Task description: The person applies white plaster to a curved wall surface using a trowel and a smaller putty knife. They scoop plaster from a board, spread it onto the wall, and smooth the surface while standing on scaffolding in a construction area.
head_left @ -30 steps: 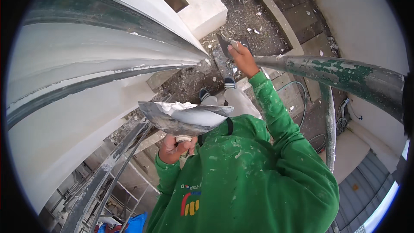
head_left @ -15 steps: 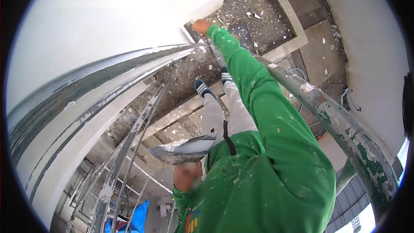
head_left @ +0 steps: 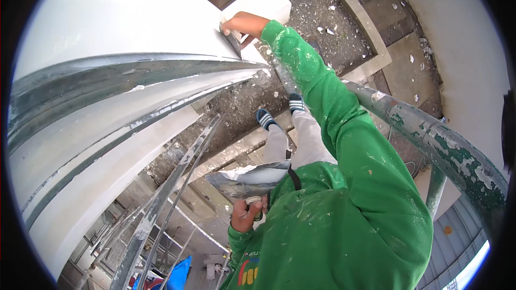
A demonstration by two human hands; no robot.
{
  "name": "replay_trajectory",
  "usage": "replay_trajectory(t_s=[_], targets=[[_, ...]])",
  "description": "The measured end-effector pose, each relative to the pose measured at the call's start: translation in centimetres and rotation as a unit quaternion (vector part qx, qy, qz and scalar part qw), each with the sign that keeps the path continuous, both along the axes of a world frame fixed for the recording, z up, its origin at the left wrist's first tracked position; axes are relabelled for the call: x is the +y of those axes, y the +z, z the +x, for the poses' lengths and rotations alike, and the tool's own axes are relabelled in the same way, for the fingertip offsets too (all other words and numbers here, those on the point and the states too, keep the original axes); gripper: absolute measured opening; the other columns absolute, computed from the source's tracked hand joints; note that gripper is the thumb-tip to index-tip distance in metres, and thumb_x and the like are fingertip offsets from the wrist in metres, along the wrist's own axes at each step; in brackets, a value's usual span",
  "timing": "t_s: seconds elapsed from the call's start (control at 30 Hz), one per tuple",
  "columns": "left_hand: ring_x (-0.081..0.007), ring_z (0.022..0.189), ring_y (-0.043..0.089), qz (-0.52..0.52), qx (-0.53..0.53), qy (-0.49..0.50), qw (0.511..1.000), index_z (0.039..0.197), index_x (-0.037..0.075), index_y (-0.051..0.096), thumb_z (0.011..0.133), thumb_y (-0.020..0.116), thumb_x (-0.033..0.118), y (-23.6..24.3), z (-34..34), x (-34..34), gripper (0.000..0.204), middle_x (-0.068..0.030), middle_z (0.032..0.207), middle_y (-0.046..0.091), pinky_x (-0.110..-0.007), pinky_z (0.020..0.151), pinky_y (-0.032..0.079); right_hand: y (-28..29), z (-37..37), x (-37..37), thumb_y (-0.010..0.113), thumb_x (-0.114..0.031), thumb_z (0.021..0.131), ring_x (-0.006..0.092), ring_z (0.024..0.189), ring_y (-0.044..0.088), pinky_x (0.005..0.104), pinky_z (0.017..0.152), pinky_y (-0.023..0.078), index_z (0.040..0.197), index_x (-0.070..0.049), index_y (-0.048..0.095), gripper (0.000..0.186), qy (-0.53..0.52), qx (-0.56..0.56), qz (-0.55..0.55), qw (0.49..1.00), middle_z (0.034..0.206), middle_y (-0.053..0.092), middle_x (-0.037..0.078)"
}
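Note:
My left hand [head_left: 249, 214], low and near my body, is closed round the pale round handle of a plaster hawk [head_left: 244, 185]. White plaster [head_left: 242, 172] lies on the hawk's grey, smeared metal plate. Stretched out far ahead, my right hand [head_left: 242, 24] grips a putty knife [head_left: 232, 42]. Its dark flat blade is against the white wall [head_left: 134, 11], close to the wall's lower edge. The hand partly hides the knife's handle. Both hands come out of green sleeves flecked with white.
Long metal-edged ledges [head_left: 134, 78] run below the wall. A scaffold pipe [head_left: 430, 142] with peeling green paint passes at my right, and thin metal bars [head_left: 166, 198] slant at my left. Far below, debris [head_left: 322, 21] litters the ground; my sandalled feet [head_left: 266, 118] stand above it.
My right hand has risen from beside the wall's lower corner onto the wall face, and the putty knife now shows. The whole view has shifted slightly; the hawk stays near my body.

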State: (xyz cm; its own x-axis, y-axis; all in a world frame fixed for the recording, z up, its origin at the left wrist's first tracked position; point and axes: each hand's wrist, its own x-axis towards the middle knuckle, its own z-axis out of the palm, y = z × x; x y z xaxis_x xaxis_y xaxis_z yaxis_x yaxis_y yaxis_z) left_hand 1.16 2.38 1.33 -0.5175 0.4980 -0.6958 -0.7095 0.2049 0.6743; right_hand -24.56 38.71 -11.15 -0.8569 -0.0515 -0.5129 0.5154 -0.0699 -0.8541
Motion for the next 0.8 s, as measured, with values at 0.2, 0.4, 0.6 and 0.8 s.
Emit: replay_trajectory(t_s=[0.2,0.4,0.6,0.8], targets=[[-0.0172,0.066,0.054,0.055,0.051,-0.053,0.996,0.123,-0.001,0.038,0.088,0.063,0.024,1.2,-2.2,0.0,0.05,-0.0108,0.084,0.055,-0.029,0.059,0.047,17.5,2.1,-0.8,0.059,-0.031,0.074,0.0251,0.082,0.065,0.0304,0.064,0.06,0.093,0.012,0.059,0.048,-0.022,0.106,0.093,0.99,0.095,0.058,0.016],[-0.0134,0.069,0.053,0.065,0.096,-0.087,0.989,0.102,-0.002,0.053,0.089,0.061,0.029,3.1,-2.9,0.2,0.034,-0.0063,0.082,0.057,-0.027,0.064,0.044,29.3,3.2,-1.3,0.058,-0.027,0.079,0.0183,0.068,0.061,0.0268,0.056,0.051,0.099,0.008,0.059,0.041,-0.022,0.237,0.107,0.965,0.083,0.058,0.013],[-0.0137,0.067,0.054,0.103,0.122,-0.129,0.979,0.096,-0.002,0.056,0.091,0.059,0.028,4.6,-3.7,0.6,0.03,-0.0071,0.079,0.058,-0.027,0.061,0.044,41.2,9.6,-1.7,0.046,-0.021,0.085,0.0259,0.078,0.069,0.0302,0.081,0.052,0.091,0.009,0.061,0.034,-0.015,0.37,0.215,0.904,0.093,0.067,0.021],[-0.0204,0.055,0.051,0.263,0.1,-0.073,0.957,0.14,0.011,0.019,0.093,0.055,0.023,5.7,-4.0,0.3,0.061,-0.0119,0.076,0.047,-0.031,0.043,0.047,39.5,14.5,-4.5,0.048,-0.009,0.086,0.0265,0.087,0.064,0.0319,0.084,0.048,0.1,0.004,0.059,0.022,-0.151,0.521,0.245,0.804,0.104,0.062,0.02]])
